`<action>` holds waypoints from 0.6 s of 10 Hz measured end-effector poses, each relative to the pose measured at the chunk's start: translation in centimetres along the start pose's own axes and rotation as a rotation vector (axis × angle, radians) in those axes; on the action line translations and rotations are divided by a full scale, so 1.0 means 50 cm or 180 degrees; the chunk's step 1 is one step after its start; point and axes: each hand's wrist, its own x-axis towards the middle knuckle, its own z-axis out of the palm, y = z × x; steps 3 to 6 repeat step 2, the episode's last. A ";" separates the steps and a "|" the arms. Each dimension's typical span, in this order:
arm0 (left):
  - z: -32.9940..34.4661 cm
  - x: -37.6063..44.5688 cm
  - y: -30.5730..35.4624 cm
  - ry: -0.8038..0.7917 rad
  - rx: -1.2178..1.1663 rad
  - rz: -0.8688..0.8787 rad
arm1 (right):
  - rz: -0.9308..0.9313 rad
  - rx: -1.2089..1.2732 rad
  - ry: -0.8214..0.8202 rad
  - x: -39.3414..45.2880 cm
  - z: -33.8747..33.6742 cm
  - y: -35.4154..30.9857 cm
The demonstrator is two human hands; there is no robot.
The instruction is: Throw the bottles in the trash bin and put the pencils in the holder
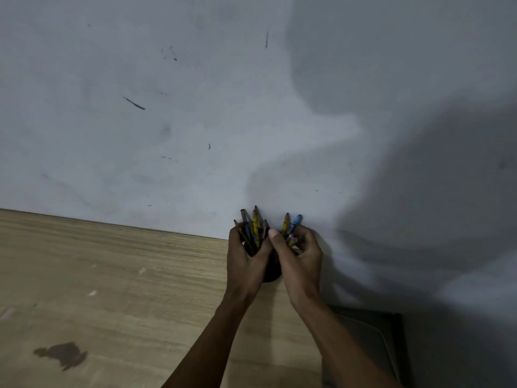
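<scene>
Wooden table (pixel 112 275), both hands (pixel 249 261) around pencils (pixel 253 228)

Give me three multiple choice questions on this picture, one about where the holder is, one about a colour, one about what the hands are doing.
1. Where is the holder?
A. At the table's far edge, by the wall
B. On the floor
C. At the table's near left corner

2. What colour is the rightmost pencil sticking up?
A. Red
B. Blue
C. White

3. What are the two hands doing?
A. Resting flat on the table
B. Holding a bottle
C. Each closed around a bunch of pencils at the holder

Answers:
1. A, since the dark holder stands on the wooden table right where it meets the grey wall.
2. B, since its shaft shows blue above the right hand.
3. C, since the left hand and the right hand each wrap pencils above the holder; no bottle is in view.
</scene>
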 end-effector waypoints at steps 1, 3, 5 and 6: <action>-0.010 -0.013 0.014 -0.0029 0.0084 0.0041 | 0.0016 0.0011 0.0011 -0.008 -0.018 -0.015; -0.032 -0.029 0.032 0.0070 0.0273 0.0026 | 0.0042 -0.0031 0.0197 -0.024 -0.040 -0.034; -0.032 -0.029 0.032 0.0070 0.0273 0.0026 | 0.0042 -0.0031 0.0197 -0.024 -0.040 -0.034; -0.032 -0.029 0.032 0.0070 0.0273 0.0026 | 0.0042 -0.0031 0.0197 -0.024 -0.040 -0.034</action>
